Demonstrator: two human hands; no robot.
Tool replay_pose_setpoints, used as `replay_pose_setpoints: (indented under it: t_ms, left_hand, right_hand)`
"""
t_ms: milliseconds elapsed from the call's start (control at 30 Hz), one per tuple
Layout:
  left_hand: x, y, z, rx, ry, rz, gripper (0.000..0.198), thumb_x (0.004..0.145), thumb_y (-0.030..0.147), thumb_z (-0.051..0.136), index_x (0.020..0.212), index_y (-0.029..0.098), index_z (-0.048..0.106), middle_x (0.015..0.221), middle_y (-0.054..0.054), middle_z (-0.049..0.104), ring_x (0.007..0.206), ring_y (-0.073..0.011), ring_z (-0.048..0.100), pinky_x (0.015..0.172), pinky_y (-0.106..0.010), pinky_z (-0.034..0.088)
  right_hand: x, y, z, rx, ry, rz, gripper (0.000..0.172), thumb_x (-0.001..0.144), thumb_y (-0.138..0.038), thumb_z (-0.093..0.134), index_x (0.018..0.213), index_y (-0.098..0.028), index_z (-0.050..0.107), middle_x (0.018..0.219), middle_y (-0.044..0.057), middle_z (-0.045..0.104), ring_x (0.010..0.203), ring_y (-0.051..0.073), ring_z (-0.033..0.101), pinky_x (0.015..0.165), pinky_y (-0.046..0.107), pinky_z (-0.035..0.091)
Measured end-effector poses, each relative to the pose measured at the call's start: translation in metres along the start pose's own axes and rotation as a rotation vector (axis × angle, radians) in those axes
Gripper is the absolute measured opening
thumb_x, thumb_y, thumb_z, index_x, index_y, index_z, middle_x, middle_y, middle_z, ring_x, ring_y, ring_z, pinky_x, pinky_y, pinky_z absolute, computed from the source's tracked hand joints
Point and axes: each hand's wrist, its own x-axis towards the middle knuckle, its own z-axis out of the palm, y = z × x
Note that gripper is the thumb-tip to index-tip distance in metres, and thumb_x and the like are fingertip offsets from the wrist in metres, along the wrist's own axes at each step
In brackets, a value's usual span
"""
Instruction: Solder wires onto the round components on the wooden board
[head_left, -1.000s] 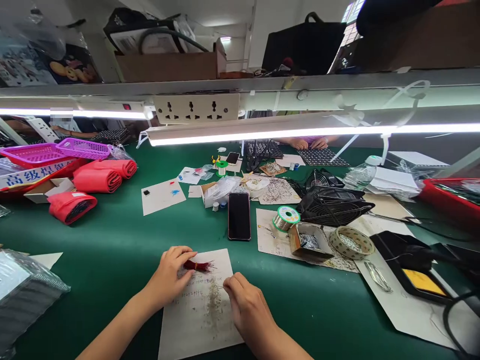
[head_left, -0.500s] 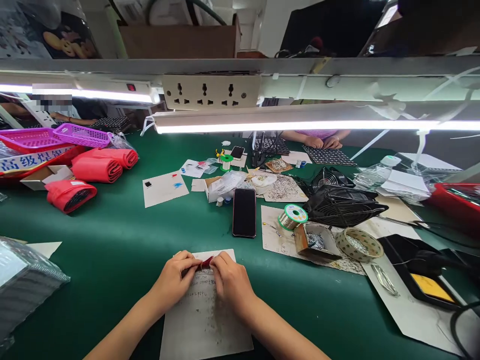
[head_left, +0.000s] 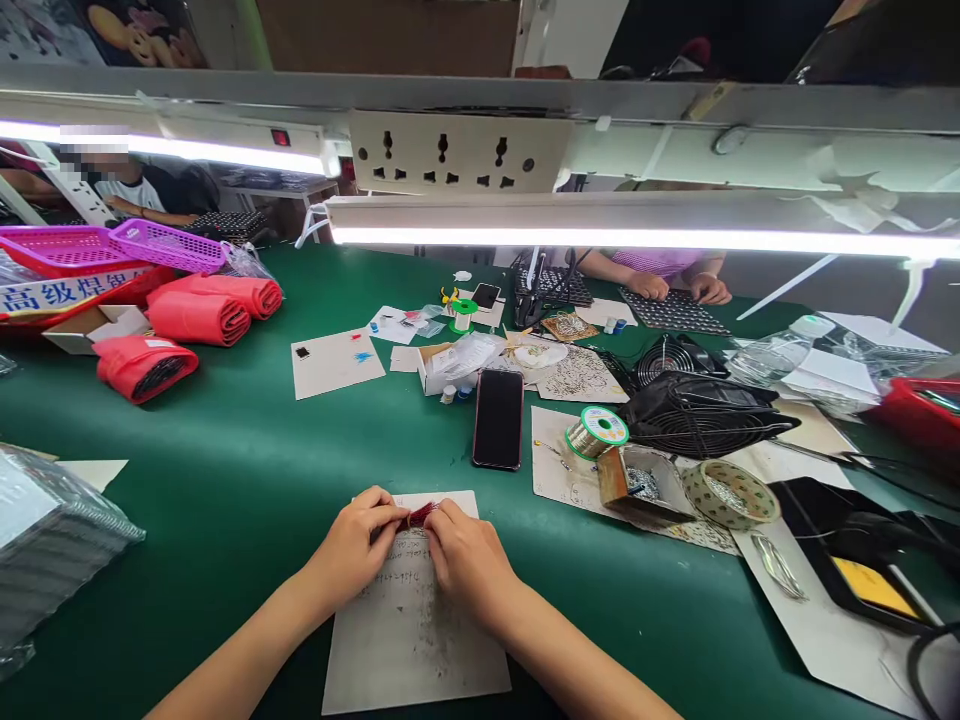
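Observation:
A small bundle of dark red wires (head_left: 422, 515) lies between my two hands, low in the middle of the view. My left hand (head_left: 365, 540) is closed on its left end, thumb and fingers pinched. The right end is pinched by my right hand (head_left: 466, 548), whose fingertips cover part of it. Both hands rest over a white sheet (head_left: 405, 650) with handwriting and dark smudges on it. Just beyond the right hand lies a black phone (head_left: 498, 420).
To the right are a solder spool (head_left: 597, 432), a small open box (head_left: 646, 490), a tape roll (head_left: 729, 494) and black fans (head_left: 701, 412). Red rolled bundles (head_left: 199, 318) and a wrapped stack (head_left: 60, 550) stand left. A lamp (head_left: 600, 236) hangs ahead; a co-worker's hands (head_left: 679, 287) show beyond.
The view has shifted slightly, so the shelf and lamp sit higher. My hands keep their pinch on the wires, and more of the red bundle shows between them. The co-worker's hands have moved apart.

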Motion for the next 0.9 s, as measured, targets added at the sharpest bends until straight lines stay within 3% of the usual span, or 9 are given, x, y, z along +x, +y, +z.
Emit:
replay_pose_setpoints:
  t_ms: [567, 900]
  left_hand:
    - [0.0, -0.002, 0.002, -0.005, -0.011, -0.005, 0.036, 0.1, 0.027, 0.045, 0.11, 0.023, 0.079, 0.102, -0.009, 0.067, 0.092, -0.0218, 0.066, 0.082, -0.034, 0.053]
    - [-0.001, -0.001, 0.0, 0.003, -0.013, -0.001, 0.037, 0.1, 0.024, 0.042, 0.11, 0.021, 0.077, 0.103, -0.009, 0.065, 0.093, -0.0216, 0.064, 0.085, -0.038, 0.053]
  right_hand:
    - [0.015, -0.002, -0.006, 0.024, -0.005, 0.059, 0.017, 0.101, -0.012, 0.052, 0.097, -0.018, 0.068, 0.095, 0.005, 0.07, 0.077, 0.016, 0.066, 0.061, 0.027, 0.036]
    - [0.01, -0.002, -0.003, -0.007, -0.036, 0.028, 0.018, 0.1, -0.01, 0.052, 0.095, -0.017, 0.068, 0.094, 0.007, 0.07, 0.071, 0.018, 0.066, 0.057, 0.028, 0.034]
